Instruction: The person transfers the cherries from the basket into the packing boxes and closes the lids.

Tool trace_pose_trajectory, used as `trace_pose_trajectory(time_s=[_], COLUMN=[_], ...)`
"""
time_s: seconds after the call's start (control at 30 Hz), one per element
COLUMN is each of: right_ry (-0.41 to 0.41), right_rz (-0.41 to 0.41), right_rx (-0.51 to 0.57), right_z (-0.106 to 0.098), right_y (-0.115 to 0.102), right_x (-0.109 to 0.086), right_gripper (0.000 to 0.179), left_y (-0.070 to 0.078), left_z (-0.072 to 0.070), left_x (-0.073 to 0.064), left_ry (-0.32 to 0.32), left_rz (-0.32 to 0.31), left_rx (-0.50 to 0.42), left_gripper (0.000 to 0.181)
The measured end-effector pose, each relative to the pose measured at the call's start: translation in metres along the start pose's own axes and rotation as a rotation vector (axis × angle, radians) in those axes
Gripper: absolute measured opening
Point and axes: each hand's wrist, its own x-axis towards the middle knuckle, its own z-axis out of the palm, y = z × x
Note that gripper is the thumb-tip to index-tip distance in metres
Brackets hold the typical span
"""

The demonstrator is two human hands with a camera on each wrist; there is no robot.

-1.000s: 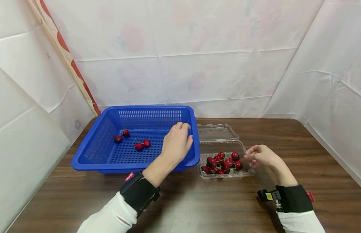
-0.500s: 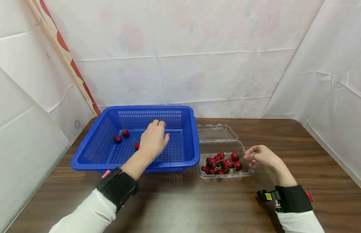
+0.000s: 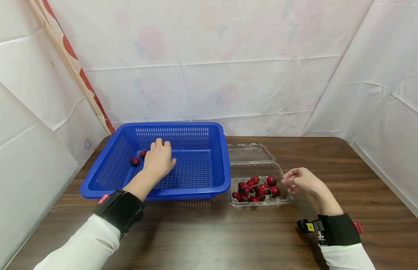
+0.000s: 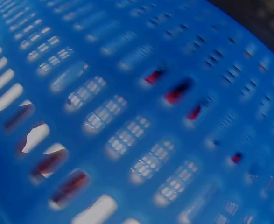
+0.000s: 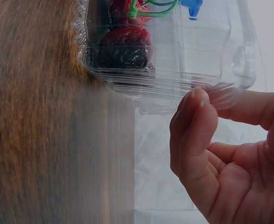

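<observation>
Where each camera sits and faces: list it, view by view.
Head: on the head, facing forward and down at the blue basket and clear box; left hand and right hand show.
Left wrist: on that wrist, facing the slotted basket close up; no hand shows.
Right wrist: on that wrist, facing box and cherries; right hand pinching the box's edge.
Head and right wrist share the box and right hand.

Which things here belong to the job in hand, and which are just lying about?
Job:
blue basket
clear box
cherries in both
left hand, over the basket
right hand, pinching the box's edge

Just surroundings:
wooden table
patterned white cloth
</observation>
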Motion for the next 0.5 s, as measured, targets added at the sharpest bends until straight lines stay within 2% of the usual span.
trace_pose_trajectory(time_s=[0.27, 0.5], right_ry=[0.005, -0.001], right_rz=[0.001, -0.008], right_rx=[0.002, 0.004], right_z=[0.0, 0.0], right_y=[0.001, 0.001], right_x=[0.0, 0.001], right_gripper=[0.02, 0.019], left_y=[-0.017, -0.026], left_z=[0.003, 0.006], left_x=[0.007, 0.008], left_ry=[-0.154, -0.245], left_rz=[-0.07, -0.101], left_rx=[0.012, -0.013], left_gripper=[0.062, 0.068])
